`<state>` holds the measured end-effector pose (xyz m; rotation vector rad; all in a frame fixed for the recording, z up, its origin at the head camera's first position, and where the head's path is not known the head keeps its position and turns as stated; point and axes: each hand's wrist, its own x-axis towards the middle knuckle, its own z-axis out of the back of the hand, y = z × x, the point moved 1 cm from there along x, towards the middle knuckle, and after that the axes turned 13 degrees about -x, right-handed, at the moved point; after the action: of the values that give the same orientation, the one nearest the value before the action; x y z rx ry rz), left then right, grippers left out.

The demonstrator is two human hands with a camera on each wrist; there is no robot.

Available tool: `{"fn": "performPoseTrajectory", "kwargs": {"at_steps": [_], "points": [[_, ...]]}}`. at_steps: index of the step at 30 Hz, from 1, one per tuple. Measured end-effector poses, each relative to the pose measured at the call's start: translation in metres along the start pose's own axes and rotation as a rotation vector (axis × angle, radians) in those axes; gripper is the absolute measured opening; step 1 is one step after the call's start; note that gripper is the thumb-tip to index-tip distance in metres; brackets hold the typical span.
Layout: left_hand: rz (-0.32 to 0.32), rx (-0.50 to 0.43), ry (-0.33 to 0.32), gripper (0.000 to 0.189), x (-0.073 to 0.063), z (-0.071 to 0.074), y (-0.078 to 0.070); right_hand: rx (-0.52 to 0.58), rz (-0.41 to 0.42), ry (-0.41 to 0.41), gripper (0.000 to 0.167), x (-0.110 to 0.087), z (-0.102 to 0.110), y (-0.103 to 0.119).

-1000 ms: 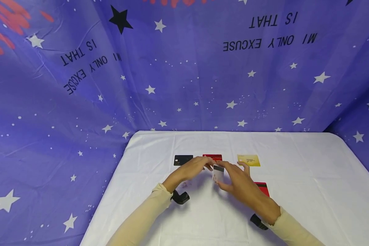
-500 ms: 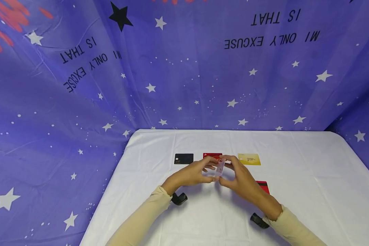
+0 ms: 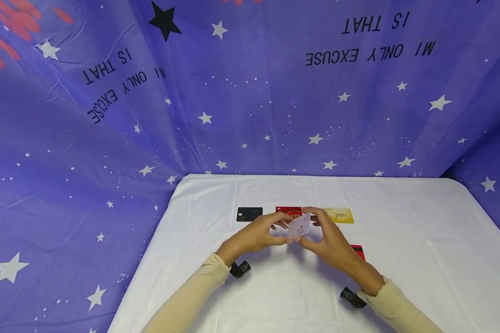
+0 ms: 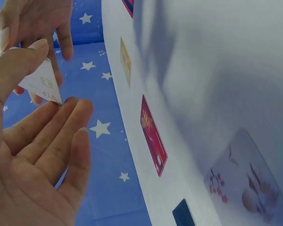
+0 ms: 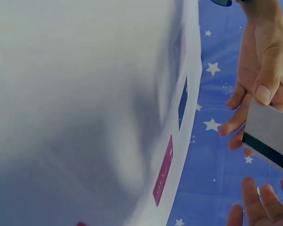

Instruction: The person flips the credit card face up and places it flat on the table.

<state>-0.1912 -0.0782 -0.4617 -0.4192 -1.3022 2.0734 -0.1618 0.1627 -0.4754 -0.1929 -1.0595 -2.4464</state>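
Observation:
A white VIP card (image 3: 300,225) with faint floral print is held up above the table between both hands. Its chip side faces the left wrist view, and a dark stripe shows on the card (image 5: 269,136) in the right wrist view. My left hand (image 3: 255,237) pinches it with thumb and fingertips from the left. From the other side, my right hand (image 3: 332,240) holds it between thumb and index finger. Behind the hands lie a black VIP card (image 3: 250,214), a red VIP card (image 3: 289,211) and a yellow card (image 3: 339,215), the latter two partly covered.
A red card with a black stripe (image 3: 359,252) lies partly behind the right forearm. A pale card with floral print (image 4: 247,183) lies below the left hand. The white-covered table (image 3: 421,240) meets a purple star-patterned cloth (image 3: 250,106) at its back edge.
The left hand has come to grip the white card alongside the right hand. The card has turned from its striped face, through edge-on, to its floral face in the head view.

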Motion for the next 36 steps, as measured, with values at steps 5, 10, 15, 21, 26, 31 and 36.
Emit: {"fn": "performPoseTrajectory", "kwargs": {"at_steps": [5, 10, 15, 21, 26, 31, 36], "points": [[0.012, 0.045, -0.022, 0.049, -0.003, 0.003, 0.001, -0.080, -0.007, 0.002, 0.075, 0.000, 0.002, -0.002], [0.030, 0.080, -0.013, 0.049, -0.003, 0.002, 0.003, -0.143, 0.009, 0.033, 0.067, 0.000, 0.002, -0.008], [0.063, 0.164, -0.018, 0.050, -0.004, 0.001, 0.007, -0.213, 0.018, 0.094, 0.058, -0.002, 0.002, -0.014], [0.106, 0.258, -0.007, 0.052, -0.005, -0.001, 0.012, -0.293, 0.022, 0.118, 0.056, -0.003, 0.000, -0.020], [0.143, 0.342, -0.017, 0.051, -0.004, -0.004, 0.015, -0.319, 0.007, 0.127, 0.054, -0.003, -0.003, -0.025], [0.141, 0.451, -0.026, 0.050, -0.005, -0.009, 0.018, -0.335, 0.011, 0.138, 0.051, -0.003, -0.009, -0.032], [0.160, 0.492, -0.043, 0.049, -0.007, -0.014, 0.021, -0.400, 0.027, 0.150, 0.049, -0.003, -0.016, -0.034]]}}
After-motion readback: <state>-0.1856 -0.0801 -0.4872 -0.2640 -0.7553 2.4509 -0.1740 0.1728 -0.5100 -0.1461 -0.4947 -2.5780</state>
